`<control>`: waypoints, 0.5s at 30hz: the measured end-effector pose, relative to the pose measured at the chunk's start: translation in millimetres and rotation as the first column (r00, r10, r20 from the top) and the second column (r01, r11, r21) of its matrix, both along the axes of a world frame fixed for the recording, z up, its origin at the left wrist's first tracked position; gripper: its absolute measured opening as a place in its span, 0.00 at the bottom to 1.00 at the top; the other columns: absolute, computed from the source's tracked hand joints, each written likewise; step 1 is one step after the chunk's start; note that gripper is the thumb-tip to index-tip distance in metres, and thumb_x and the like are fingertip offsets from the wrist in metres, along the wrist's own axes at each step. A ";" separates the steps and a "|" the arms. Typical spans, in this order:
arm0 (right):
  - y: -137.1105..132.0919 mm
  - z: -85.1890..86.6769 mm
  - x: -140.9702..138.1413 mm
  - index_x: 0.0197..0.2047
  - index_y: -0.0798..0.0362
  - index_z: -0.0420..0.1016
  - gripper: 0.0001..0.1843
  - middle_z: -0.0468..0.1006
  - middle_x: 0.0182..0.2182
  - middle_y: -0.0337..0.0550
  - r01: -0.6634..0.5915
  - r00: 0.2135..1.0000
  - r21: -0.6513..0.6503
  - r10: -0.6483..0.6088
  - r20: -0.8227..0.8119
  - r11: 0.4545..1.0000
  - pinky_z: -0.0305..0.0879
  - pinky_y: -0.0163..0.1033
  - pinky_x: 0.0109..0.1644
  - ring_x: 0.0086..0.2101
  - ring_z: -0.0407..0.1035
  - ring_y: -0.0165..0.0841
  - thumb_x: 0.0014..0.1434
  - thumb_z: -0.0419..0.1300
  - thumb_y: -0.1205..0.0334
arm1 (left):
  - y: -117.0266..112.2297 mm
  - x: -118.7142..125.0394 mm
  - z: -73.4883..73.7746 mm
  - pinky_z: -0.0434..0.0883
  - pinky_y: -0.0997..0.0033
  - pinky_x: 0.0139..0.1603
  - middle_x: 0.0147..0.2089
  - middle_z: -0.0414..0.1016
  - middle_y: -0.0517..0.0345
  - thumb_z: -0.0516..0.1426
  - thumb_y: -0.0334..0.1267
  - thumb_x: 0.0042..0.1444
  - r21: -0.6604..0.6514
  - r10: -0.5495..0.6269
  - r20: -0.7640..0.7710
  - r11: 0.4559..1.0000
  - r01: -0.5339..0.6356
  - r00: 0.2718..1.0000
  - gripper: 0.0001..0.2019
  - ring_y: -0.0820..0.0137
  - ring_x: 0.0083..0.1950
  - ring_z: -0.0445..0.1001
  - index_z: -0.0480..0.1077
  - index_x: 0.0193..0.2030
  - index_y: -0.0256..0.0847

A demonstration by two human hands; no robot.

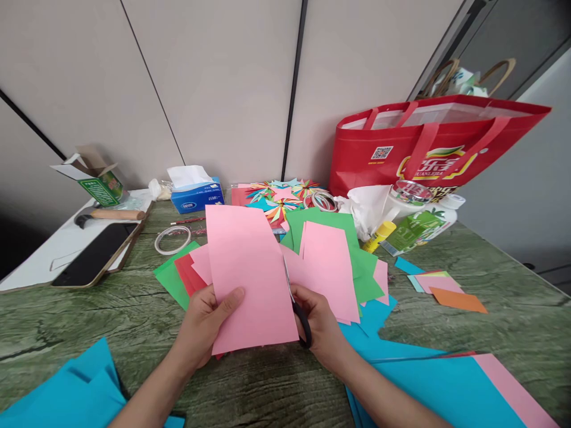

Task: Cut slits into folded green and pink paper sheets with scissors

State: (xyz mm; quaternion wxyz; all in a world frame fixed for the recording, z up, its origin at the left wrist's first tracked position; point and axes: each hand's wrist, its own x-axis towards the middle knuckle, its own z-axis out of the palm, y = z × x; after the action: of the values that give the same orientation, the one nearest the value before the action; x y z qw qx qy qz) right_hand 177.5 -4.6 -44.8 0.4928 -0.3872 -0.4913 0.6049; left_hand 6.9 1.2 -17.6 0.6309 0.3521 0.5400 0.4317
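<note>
A sheet of pink paper [250,273] is held up over the table by my left hand [203,324], its thumb on the front and the fingers behind. My right hand [317,318] grips a pair of scissors [303,324] with black handles. The scissors' blades point away from me along the right edge of the pink sheet; how far they are open I cannot tell. Behind the sheet lie green paper [172,273], red paper [190,274] and a stack of pink pieces [330,267] on larger green sheets [366,270].
Blue sheets [428,380] lie front right, more blue paper [75,386] front left. A phone [96,255], hammer [111,215] and tape roll [173,239] sit left. Behind are a tissue box [197,195], folded paper stars [283,199], a glue stick [379,236] and a red bag [375,160].
</note>
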 end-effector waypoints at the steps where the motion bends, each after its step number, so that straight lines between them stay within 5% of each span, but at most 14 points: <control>1: 0.0 0.5 0.0 0.33 0.54 0.73 0.14 0.66 0.13 0.31 0.002 1.000 -0.004 -0.002 -0.004 1.000 0.62 0.34 0.24 0.15 0.57 0.25 0.43 0.65 0.55 | -0.2 0.0 0.0 0.64 0.79 0.17 0.21 0.76 0.57 0.62 0.43 0.41 0.001 -0.002 0.003 1.000 0.002 1.000 0.11 0.74 0.19 0.69 0.72 0.25 0.36; 8: 0.2 2.5 -0.5 0.34 0.54 0.74 0.15 0.69 0.16 0.33 0.005 1.000 -0.014 -0.005 -0.015 1.000 0.62 0.34 0.26 0.19 0.62 0.28 0.42 0.66 0.56 | 0.3 1.6 1.9 0.62 0.80 0.14 0.18 0.74 0.58 0.63 0.42 0.40 -0.006 -0.003 0.010 1.000 0.003 1.000 0.11 0.76 0.16 0.66 0.71 0.22 0.36; 15: 0.4 5.4 0.4 0.34 0.54 0.75 0.17 0.76 0.25 0.38 -0.021 0.999 -0.030 0.020 -0.033 0.999 0.64 0.35 0.31 0.27 0.67 0.32 0.38 0.68 0.59 | -0.3 -1.5 -3.7 0.70 0.75 0.26 0.28 0.78 0.57 0.64 0.37 0.40 0.030 -0.006 0.084 1.000 0.003 0.996 0.09 0.72 0.26 0.73 0.73 0.29 0.37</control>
State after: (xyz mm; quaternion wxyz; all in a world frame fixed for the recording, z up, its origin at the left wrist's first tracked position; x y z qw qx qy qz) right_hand 177.9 -4.2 -39.4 0.4888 -0.3796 -0.4777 0.6235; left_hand 5.4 0.9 -21.3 0.6486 0.3442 0.5058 0.4527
